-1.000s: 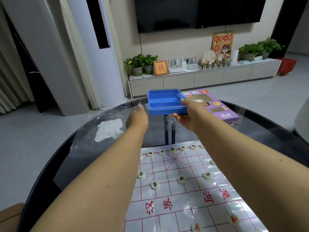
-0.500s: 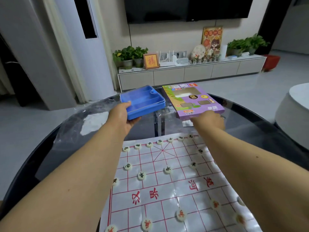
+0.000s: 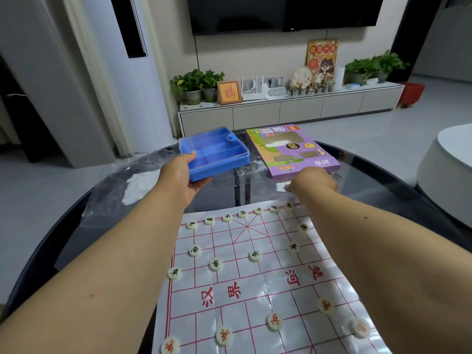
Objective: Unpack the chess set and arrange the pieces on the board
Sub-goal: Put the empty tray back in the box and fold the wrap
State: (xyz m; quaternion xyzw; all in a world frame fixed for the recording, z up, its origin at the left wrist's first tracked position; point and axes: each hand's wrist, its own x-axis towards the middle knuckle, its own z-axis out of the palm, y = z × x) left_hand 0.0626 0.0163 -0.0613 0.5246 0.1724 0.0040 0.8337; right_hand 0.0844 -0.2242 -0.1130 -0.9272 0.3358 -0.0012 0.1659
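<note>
A white paper chess board [image 3: 255,277] with red lines lies on the dark glass table [image 3: 383,180]. Several round white chess pieces [image 3: 215,264] stand on its lines, black-lettered at the far side, red-lettered [image 3: 274,321] near me. My left hand [image 3: 180,176] grips the near corner of a blue plastic case [image 3: 217,153], holding it above the table. My right hand [image 3: 313,181] reaches down at the near edge of the purple cardboard box [image 3: 293,152], over a small white slip [image 3: 282,186]; its fingers are hidden.
A crumpled clear plastic bag [image 3: 127,180] lies on the table's left part. A white round seat [image 3: 447,169] stands to the right. Beyond the table stands a low cabinet [image 3: 293,111] with plants and frames under a wall television.
The blue case passed from my right hand to my left hand and moved left. My right hand dropped to the near edge of the purple box.
</note>
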